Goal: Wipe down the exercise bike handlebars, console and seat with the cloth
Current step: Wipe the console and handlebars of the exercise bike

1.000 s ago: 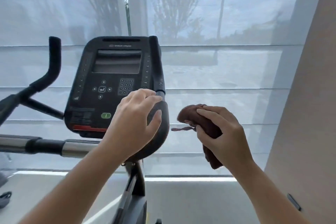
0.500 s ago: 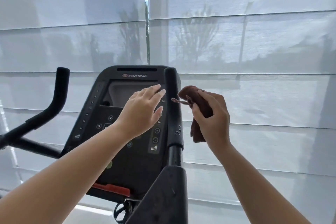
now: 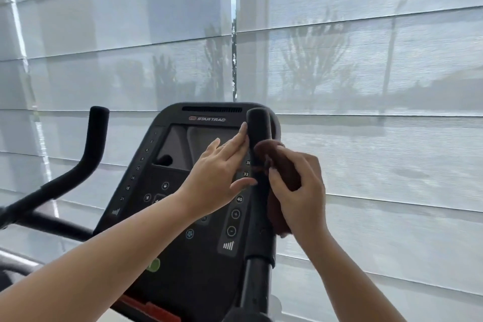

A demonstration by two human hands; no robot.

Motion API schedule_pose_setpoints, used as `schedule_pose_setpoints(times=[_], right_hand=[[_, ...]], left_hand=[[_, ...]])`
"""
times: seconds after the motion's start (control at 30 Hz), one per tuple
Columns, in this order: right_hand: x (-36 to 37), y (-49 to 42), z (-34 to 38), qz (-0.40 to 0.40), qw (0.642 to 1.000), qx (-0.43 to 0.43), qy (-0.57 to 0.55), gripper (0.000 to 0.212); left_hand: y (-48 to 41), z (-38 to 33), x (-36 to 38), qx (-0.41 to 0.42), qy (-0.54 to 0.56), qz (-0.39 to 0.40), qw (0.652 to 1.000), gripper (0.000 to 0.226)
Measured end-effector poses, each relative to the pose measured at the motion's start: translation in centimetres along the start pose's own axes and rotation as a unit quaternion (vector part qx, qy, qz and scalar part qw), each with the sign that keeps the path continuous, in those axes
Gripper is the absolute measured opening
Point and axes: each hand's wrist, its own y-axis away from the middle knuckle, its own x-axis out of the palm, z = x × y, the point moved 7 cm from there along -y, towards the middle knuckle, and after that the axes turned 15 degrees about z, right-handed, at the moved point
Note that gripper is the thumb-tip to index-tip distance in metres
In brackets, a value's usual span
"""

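Pale sheer blinds (image 3: 366, 65) fill the whole background, with blurry tree shapes showing through them. Right in front of you is the bike's black console (image 3: 180, 248). It's got STAR TRAC printed near the top, a grey screen under that, and numbers and round buttons running down both sides.

The left handlebar (image 3: 97, 133) bends up well off to the left with nothing touching it. The right handlebar (image 3: 258, 123) stands upright just in front of the console's right edge, and both your hands are on it.

Your left hand (image 3: 217, 180) holds nothing. Its fingers are straight and laid against the left side of the grip, thumb poking toward the bar lower down. Your right hand (image 3: 300, 193) is on the opposite side, fingers curled round the brown cloth (image 3: 283, 165). The cloth's bunched up and pressed against the right side of the bar, a bit below the rounded tip, and a tail of it hangs under your palm.

There's a small green button (image 3: 154, 264) low on the console, just beside your left forearm.
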Motion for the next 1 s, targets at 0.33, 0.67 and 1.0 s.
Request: schedule_pose_setpoints(times=[0.33,0.67,1.0], right_hand=[[0.3,5.1,-1.9,0.038,0.999,-0.013,-0.037,0.034],[-0.3,-2.5,0.5,0.016,0.999,-0.006,-0.031,0.037],[-0.1,-0.5,1.4,0.057,0.995,0.015,0.086,0.033]], left_hand=[[-0.2,0.5,0.4,0.021,0.001,0.006,1.0,0.082],[-0.2,0.7,0.6,0.023,0.004,-0.008,1.0,0.085],[-0.3,0.9,0.6,0.021,0.027,0.003,0.999,0.086]])
